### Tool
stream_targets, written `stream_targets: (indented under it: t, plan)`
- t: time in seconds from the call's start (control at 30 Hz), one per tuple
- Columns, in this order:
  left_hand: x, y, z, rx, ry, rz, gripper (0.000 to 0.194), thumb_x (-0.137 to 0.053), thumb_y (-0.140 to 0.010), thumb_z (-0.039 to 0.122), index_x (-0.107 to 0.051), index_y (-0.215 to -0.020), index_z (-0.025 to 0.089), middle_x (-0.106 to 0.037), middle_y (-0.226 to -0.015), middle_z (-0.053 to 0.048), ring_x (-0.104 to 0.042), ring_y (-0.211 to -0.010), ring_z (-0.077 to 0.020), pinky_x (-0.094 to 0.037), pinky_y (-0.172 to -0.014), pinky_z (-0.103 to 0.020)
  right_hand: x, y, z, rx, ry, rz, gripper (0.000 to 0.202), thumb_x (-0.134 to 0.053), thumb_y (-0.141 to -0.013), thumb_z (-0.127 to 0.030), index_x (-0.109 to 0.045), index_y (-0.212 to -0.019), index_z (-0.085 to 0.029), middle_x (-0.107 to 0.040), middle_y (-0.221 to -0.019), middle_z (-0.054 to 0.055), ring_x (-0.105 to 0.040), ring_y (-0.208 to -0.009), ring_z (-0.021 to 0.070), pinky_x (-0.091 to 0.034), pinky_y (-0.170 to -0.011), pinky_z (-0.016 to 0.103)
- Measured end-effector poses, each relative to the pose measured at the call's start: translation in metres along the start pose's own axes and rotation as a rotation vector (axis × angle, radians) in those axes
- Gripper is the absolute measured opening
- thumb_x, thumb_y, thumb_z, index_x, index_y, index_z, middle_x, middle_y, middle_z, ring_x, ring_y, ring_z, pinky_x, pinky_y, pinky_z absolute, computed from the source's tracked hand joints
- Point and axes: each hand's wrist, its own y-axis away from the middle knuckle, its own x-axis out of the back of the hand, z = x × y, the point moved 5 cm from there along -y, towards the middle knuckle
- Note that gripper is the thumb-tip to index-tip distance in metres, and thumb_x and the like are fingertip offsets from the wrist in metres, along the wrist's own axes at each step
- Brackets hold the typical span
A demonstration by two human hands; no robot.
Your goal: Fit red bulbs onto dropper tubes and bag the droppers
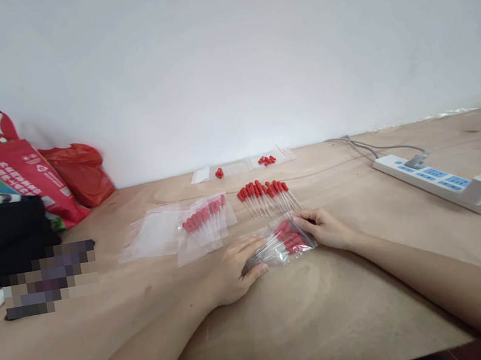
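Note:
A clear zip bag (pixel 279 246) filled with red-topped glass droppers lies low over the table between my hands. My left hand (pixel 239 269) grips its left end, where the glass tips are. At the right end, by the red bulbs, my right hand (pixel 320 227) pinches the bag's edge. Just beyond it, a row of loose red-bulbed droppers (pixel 266 195) is laid out side by side. Left of these, another bag of droppers (pixel 204 226) rests flat, overlapping a stack of flat clear bags (pixel 150 233).
Small red bulbs (pixel 267 161) lie on clear bags near the wall. A white power strip (pixel 443 180) with cables is on the right. On the left are a red shopping bag (pixel 44 176), a red plastic bag (pixel 82 172), a black cloth item (pixel 2 241) and a blurred-out dark object (pixel 54 279).

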Motion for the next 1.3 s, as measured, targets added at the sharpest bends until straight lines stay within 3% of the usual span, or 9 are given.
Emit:
stream_targets:
  t: [0.1, 0.3, 0.5, 0.67, 0.87, 1.0, 1.1, 1.2, 1.3]
  plan:
    - [-0.001, 0.0, 0.0, 0.001, 0.004, -0.001, 0.041, -0.046, -0.082, 0.031, -0.043, -0.122, 0.023, -0.046, -0.127, -0.004, -0.04, -0.117, -0.0191, -0.033, -0.098, -0.038, -0.003, 0.001, 0.002, -0.044, -0.089, 0.0, 0.046, -0.043, -0.075, -0.056, -0.06, -0.086, -0.014, -0.065, -0.071, 0.004, -0.062, -0.065, 0.0163, -0.05, -0.064, 0.032]
    - [-0.002, 0.001, -0.002, 0.015, 0.011, 0.003, 0.042, -0.046, -0.082, 0.031, -0.041, -0.123, 0.022, -0.045, -0.127, -0.005, -0.039, -0.118, -0.019, -0.032, -0.098, -0.037, 0.003, 0.001, 0.004, -0.008, 0.022, 0.149, 0.049, -0.07, -0.055, -0.042, -0.048, -0.093, -0.019, -0.058, -0.064, -0.003, -0.055, -0.054, 0.0118, -0.045, -0.053, 0.026]
    - [-0.002, 0.001, -0.002, 0.007, 0.017, 0.009, 0.042, -0.046, -0.082, 0.03, -0.039, -0.123, 0.022, -0.045, -0.127, -0.005, -0.039, -0.117, -0.0196, -0.032, -0.098, -0.038, 0.011, 0.0, 0.002, 0.035, -0.054, 0.264, 0.048, -0.07, -0.054, -0.041, -0.041, -0.086, -0.02, -0.05, -0.058, -0.007, -0.049, -0.051, 0.008, -0.041, -0.054, 0.024]
    - [0.001, 0.001, 0.0, -0.013, 0.043, 0.038, 0.042, -0.045, -0.082, 0.03, -0.038, -0.124, 0.024, -0.043, -0.128, -0.005, -0.039, -0.117, -0.0199, -0.033, -0.098, -0.037, 0.003, -0.001, 0.002, 0.067, -0.133, 0.311, 0.05, -0.066, -0.056, -0.048, -0.034, -0.087, -0.023, -0.047, -0.065, -0.007, -0.049, -0.052, 0.0082, -0.042, -0.053, 0.025]
    - [0.003, 0.003, -0.001, -0.016, 0.059, 0.099, 0.042, -0.046, -0.082, 0.031, -0.039, -0.123, 0.023, -0.04, -0.129, -0.006, -0.04, -0.116, -0.0202, -0.034, -0.097, -0.037, 0.004, -0.007, -0.006, 0.092, -0.097, 0.238, 0.046, -0.058, -0.062, -0.052, -0.03, -0.087, -0.025, -0.046, -0.073, -0.005, -0.046, -0.049, 0.0069, -0.039, -0.045, 0.022]
    - [0.001, 0.003, -0.002, -0.012, 0.048, 0.074, 0.042, -0.047, -0.081, 0.031, -0.04, -0.122, 0.024, -0.039, -0.129, -0.006, -0.04, -0.115, -0.0213, -0.034, -0.097, -0.037, 0.033, -0.009, -0.008, 0.05, 0.114, 0.004, 0.038, -0.06, -0.064, -0.043, -0.036, -0.087, -0.023, -0.049, -0.07, -0.005, -0.046, -0.053, 0.0077, -0.038, -0.049, 0.022]
    - [-0.001, 0.003, -0.004, -0.01, 0.035, 0.05, 0.042, -0.046, -0.081, 0.031, -0.039, -0.122, 0.024, -0.038, -0.129, -0.006, -0.041, -0.115, -0.0218, -0.035, -0.096, -0.039, 0.068, -0.011, -0.006, 0.038, 0.405, -0.018, 0.025, -0.055, -0.067, -0.032, -0.041, -0.083, -0.02, -0.049, -0.07, -0.003, -0.047, -0.053, 0.0082, -0.039, -0.051, 0.023]
    - [-0.001, 0.003, -0.004, -0.003, 0.034, 0.033, 0.042, -0.046, -0.082, 0.031, -0.039, -0.122, 0.023, -0.038, -0.129, -0.007, -0.04, -0.116, -0.0215, -0.034, -0.096, -0.039, 0.094, -0.012, -0.016, 0.145, 0.774, 0.156, 0.012, -0.048, -0.07, -0.023, -0.045, -0.081, -0.019, -0.054, -0.069, -0.001, -0.051, -0.061, 0.0118, -0.04, -0.059, 0.026]
    - [-0.001, 0.003, -0.003, 0.007, 0.041, 0.027, 0.041, -0.046, -0.082, 0.03, -0.04, -0.121, 0.023, -0.037, -0.13, -0.007, -0.039, -0.117, -0.0214, -0.033, -0.097, -0.039, 0.096, -0.006, -0.029, 0.13, 1.159, 0.419, 0.011, -0.044, -0.075, -0.024, -0.051, -0.082, -0.018, -0.059, -0.077, 0.005, -0.055, -0.07, 0.0166, -0.039, -0.063, 0.029]
